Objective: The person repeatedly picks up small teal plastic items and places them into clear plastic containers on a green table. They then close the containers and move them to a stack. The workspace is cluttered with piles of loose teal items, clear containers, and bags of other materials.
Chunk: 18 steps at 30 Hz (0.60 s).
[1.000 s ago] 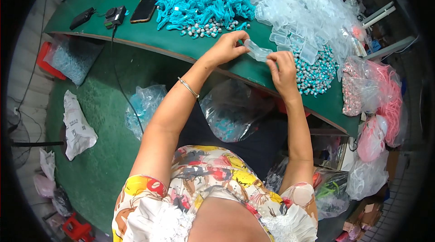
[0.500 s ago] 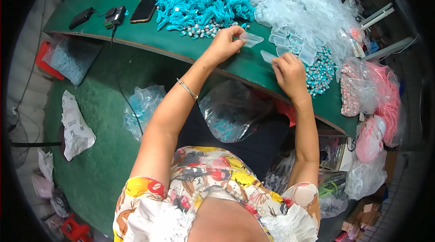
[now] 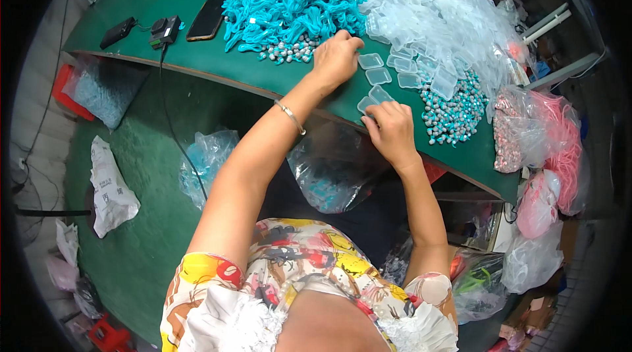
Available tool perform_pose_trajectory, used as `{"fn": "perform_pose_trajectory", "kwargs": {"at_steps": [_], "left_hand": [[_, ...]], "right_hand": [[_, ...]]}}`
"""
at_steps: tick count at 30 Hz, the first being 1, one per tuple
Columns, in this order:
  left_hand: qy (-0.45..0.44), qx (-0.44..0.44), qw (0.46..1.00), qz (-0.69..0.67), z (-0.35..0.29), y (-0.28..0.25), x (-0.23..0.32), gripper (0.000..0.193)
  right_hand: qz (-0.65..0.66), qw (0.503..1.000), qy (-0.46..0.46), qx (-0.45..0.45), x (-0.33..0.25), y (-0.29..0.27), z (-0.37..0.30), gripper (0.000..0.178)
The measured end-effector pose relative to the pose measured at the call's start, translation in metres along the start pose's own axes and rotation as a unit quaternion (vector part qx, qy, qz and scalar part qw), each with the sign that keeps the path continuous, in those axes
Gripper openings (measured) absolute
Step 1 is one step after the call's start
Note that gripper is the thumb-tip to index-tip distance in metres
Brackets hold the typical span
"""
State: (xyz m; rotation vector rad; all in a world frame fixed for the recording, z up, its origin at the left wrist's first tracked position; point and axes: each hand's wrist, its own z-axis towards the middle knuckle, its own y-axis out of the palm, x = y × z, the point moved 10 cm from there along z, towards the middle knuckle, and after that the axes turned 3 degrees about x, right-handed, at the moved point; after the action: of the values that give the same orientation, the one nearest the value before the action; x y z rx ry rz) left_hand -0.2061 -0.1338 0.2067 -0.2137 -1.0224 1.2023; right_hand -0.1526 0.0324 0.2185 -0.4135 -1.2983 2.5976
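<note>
My left hand (image 3: 337,60) is at the right edge of a pile of turquoise cords (image 3: 289,6), its fingers bent together; whatever they pinch is hidden. Below the pile's front lie several grey-and-turquoise beads (image 3: 289,51). With its thumb and fingers, my right hand (image 3: 393,129) grips an open clear plastic box (image 3: 380,94) near the table's front edge. Two small clear pieces, one a box part (image 3: 370,61) and another below it (image 3: 378,76), lie between my hands and the heap of clear plastic boxes (image 3: 447,6).
More beads (image 3: 454,111) are heaped at the right of the green table (image 3: 217,55). A phone (image 3: 206,19), a small black device (image 3: 164,31) with a cable and a black case (image 3: 117,32) lie at left. Bags of pink cord (image 3: 556,135) hang beyond the right edge.
My left hand has let go of a clear plastic piece and moved to the cord pile. My right hand has come nearer and leftward with a clear box at the table edge.
</note>
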Motion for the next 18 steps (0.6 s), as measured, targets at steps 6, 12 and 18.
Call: {"fn": "perform_pose_trajectory", "kwargs": {"at_steps": [6,12,18], "left_hand": [[0.09,-0.008,0.977,0.191,0.027,0.036,0.002,0.014],[0.035,0.028,0.997,0.066,0.012,0.01,-0.004,0.007],[-0.056,-0.074,0.996,-0.011,-0.047,-0.008,-0.007,0.011]], "right_hand": [[0.026,0.999,0.028,-0.007,0.002,0.005,0.008,0.013],[0.066,0.99,0.105,0.071,0.059,-0.03,0.001,0.011],[-0.176,0.966,0.176,0.065,0.134,-0.051,-0.016,0.013]]}}
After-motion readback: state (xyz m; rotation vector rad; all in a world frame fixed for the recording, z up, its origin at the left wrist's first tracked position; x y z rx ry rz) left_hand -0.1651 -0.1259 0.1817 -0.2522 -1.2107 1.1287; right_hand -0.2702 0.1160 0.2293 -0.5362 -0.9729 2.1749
